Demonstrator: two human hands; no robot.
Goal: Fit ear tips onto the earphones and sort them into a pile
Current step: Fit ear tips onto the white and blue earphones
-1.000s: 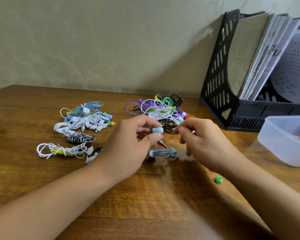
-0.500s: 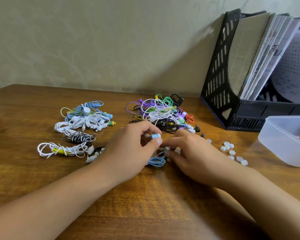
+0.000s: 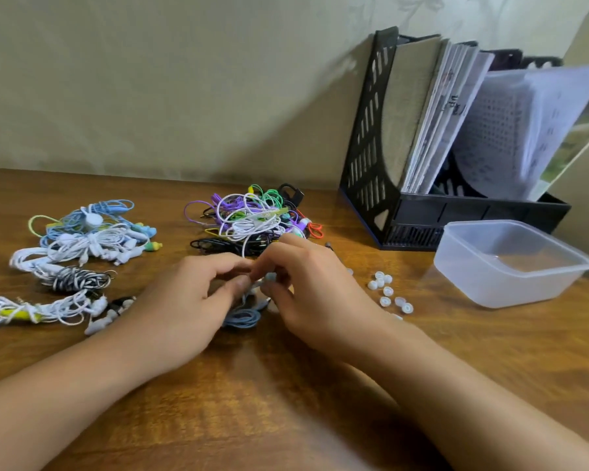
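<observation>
both hands meet over the table (image 3: 286,419), just in front of the tangle (image 3: 252,219) of mixed cords. the left hand (image 3: 184,300) has thumb and fingers curled, pinching an earbud (image 3: 254,287) that is mostly hidden. the right hand (image 3: 317,287) pinches a pale blue tip (image 3: 271,276) against it. the blue cord (image 3: 242,317) coils on the table under the hands. loose tips (image 3: 386,290) lie right of the tangle, near the tub (image 3: 510,263). the sorted pile (image 3: 82,239) lies left of the tangle.
</observation>
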